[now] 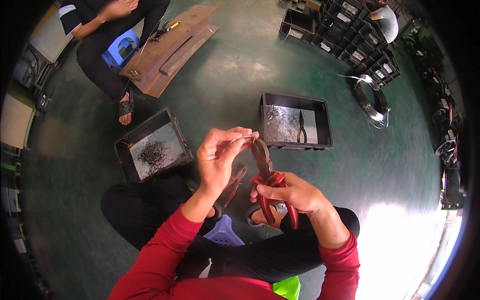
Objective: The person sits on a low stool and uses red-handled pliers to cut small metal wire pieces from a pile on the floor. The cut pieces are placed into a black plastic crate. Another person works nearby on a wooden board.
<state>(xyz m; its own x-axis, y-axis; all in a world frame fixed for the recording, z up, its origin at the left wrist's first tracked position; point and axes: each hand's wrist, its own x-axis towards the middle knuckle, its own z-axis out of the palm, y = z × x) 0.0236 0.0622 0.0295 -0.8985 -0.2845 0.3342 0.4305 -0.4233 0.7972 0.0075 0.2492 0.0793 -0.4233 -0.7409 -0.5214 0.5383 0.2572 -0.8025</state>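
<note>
1. Pinched between thumb and fingertips, a thin bent wire (pixel 242 137) sits in the person's left hand (pixel 216 156), just beside the pliers' tip.
2. Wrapped round red-handled pliers (pixel 266 170), the right hand (pixel 294 192) holds them tip-up; from where I stand, I cannot tell whether their jaws bite the wire.
3. Both hands are raised above the green floor (pixel 400 165), over a second pair of red-handled pliers (pixel 236 185) near the feet.
4. Ahead to the left, a black crate (pixel 182 134) holds a tangle of wire pieces (pixel 154 154).
5. To the right, another black crate (pixel 295 146) contains scattered pieces and pliers; beyond it lies a wire coil (pixel 368 101).
</note>
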